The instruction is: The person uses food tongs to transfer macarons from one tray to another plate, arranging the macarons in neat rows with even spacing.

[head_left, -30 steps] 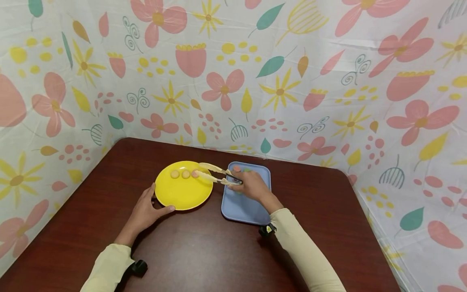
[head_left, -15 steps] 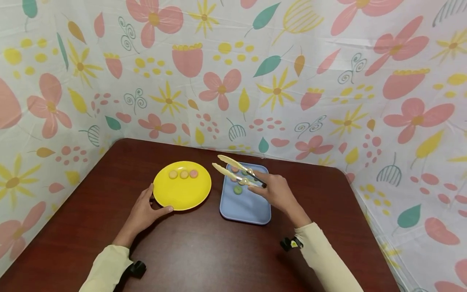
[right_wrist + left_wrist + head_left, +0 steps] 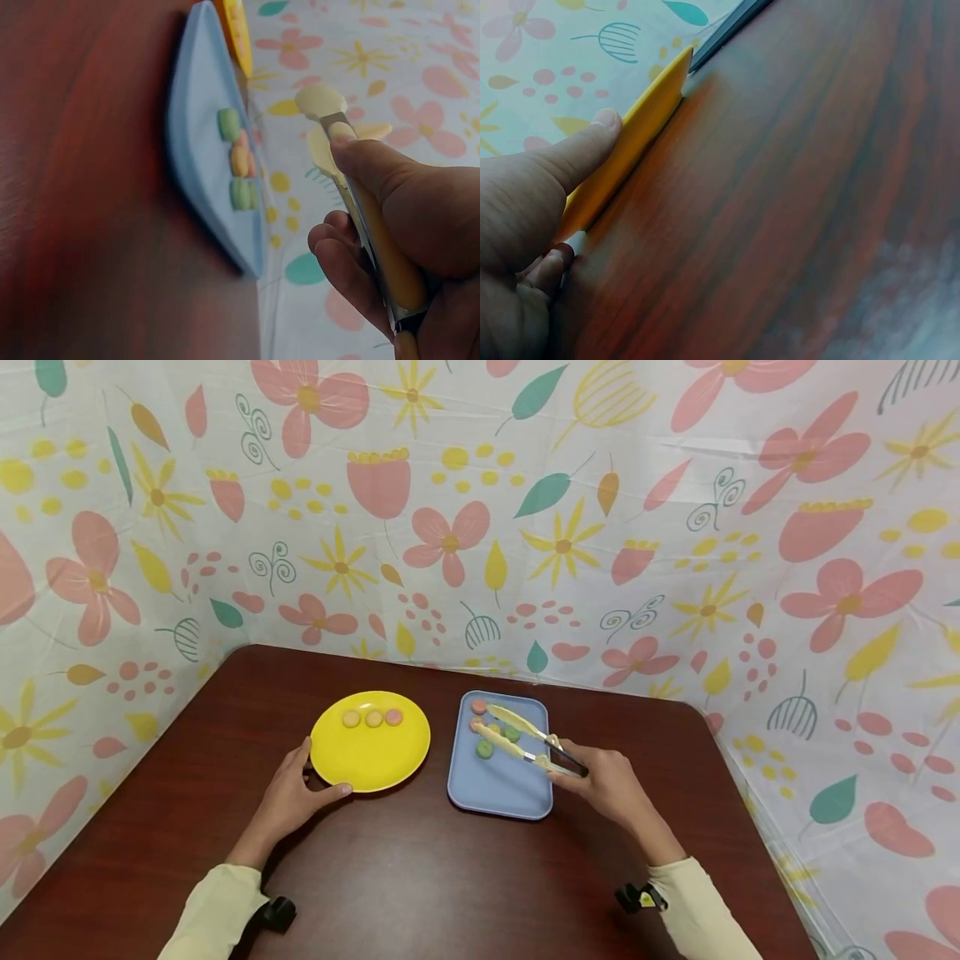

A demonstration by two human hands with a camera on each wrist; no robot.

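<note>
My left hand [image 3: 288, 793] holds the yellow plate [image 3: 367, 760] at its near left rim, the thumb [image 3: 592, 146] over the edge. Two pale yellow macarons [image 3: 351, 719] and a pink macaron [image 3: 393, 717] sit in a row toward the plate's far side. My right hand [image 3: 611, 781] grips a pair of tongs [image 3: 543, 745], their cream tips spread apart above the blue tray [image 3: 498, 789] with nothing between them. On the tray lie several macarons, among them a green macaron [image 3: 484, 749] and a pink macaron [image 3: 478, 706]; the tongs partly hide others.
Plate and tray stand side by side on a dark brown wooden table [image 3: 420, 877], a narrow gap between them. A flower-printed cloth [image 3: 465, 527] hangs behind the table and along its sides.
The tongs have let go of the pink macaron on the plate, and my right hand has drawn them back rightward over the tray. My left hand stays at the plate's rim.
</note>
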